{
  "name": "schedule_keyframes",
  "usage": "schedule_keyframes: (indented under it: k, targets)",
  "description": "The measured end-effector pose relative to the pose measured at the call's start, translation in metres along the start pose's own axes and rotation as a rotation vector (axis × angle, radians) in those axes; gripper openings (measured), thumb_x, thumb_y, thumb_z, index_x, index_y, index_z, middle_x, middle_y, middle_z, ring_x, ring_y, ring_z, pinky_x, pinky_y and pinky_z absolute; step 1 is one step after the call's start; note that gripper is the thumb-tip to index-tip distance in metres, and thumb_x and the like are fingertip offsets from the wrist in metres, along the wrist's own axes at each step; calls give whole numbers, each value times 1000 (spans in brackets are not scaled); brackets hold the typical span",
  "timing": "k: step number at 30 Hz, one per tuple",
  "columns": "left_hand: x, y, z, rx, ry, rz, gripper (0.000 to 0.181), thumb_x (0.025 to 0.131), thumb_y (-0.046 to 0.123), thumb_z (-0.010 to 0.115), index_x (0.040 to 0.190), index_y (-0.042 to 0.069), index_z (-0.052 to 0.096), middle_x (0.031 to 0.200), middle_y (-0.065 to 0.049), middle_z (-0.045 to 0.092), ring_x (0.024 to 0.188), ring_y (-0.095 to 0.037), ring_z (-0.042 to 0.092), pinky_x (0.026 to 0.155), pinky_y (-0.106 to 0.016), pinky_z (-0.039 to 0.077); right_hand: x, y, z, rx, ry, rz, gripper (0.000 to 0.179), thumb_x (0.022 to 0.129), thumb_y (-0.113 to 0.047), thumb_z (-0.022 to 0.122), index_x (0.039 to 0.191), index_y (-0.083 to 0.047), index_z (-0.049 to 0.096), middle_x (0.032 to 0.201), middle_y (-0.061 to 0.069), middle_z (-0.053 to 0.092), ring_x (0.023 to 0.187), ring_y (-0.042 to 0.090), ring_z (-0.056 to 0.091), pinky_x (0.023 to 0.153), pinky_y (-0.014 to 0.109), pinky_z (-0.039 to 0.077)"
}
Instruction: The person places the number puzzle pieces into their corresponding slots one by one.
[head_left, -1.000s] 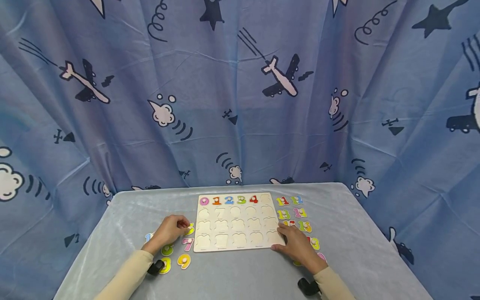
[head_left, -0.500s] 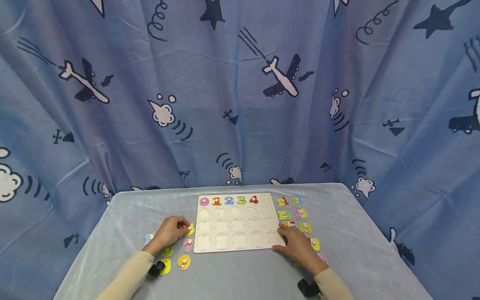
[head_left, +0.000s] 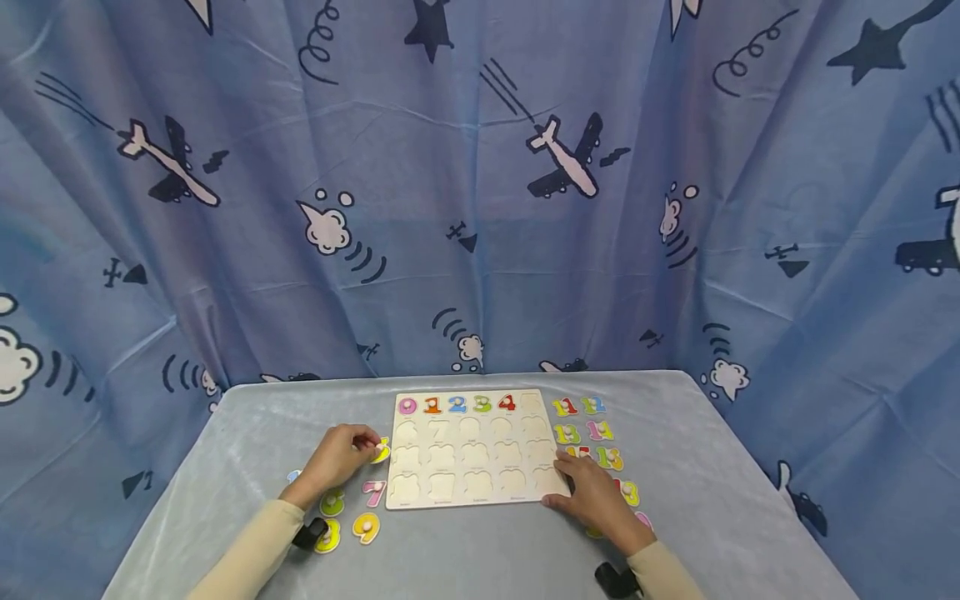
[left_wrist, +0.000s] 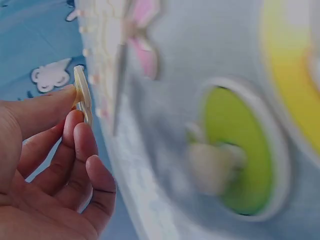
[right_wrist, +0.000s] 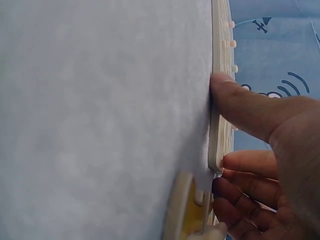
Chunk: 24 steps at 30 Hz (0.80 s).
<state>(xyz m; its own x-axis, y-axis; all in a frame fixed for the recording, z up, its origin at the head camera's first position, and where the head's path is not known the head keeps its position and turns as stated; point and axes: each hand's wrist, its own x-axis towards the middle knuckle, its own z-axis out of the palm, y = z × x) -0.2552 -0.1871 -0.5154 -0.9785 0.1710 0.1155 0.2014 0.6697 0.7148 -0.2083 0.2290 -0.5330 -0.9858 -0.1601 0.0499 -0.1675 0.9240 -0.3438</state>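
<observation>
A pale wooden number puzzle board lies mid-table, with pieces 0 to 4 seated in its top row. My left hand is just off the board's left edge, pinching a yellow number piece between thumb and fingers. In the left wrist view that number piece stands edge-on, raised above the cloth; its digit is partly hidden. Holding the near right corner of the board is my right hand. Its thumb presses the near edge and its fingers lie along the right side.
Left of the board lie a pink 7, an orange 9, a green piece and a yellow one. Two-digit pieces, among them 11 and 12, line the right side, some under my right hand. A patterned curtain hangs behind the table.
My left hand has risen slightly with the yellow number piece, which now sits a little farther up in the head view. The right hand keeps its place on the board.
</observation>
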Motion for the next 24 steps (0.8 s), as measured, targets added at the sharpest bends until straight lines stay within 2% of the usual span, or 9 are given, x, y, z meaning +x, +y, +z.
schedule_keyframes:
  k: [9,17,24]
  targets:
    - [15,32,2,-24,-3,63,6,83,10,76,88,12,73,77,4,67,72,-7,57,66,-22,46,-2,1,1,0,5,-12,70,69,-40,87,125,-3,66,139,11,59,128,37,53,106,52,41]
    - [33,57,21,-11,-4,156,6,83,7,77,85,10,72,75,3,66,70,-6,56,66,-21,47,-2,-1,1,10,1,9,71,69,-40,87,125,-2,66,139,12,59,129,39,52,107,53,40]
    - [54,79,42,-35,-30,177,5,82,10,77,85,10,73,75,2,68,70,-6,57,67,-21,45,-2,0,1,5,1,2,72,68,-41,87,126,-3,66,139,11,59,129,38,53,106,53,41]
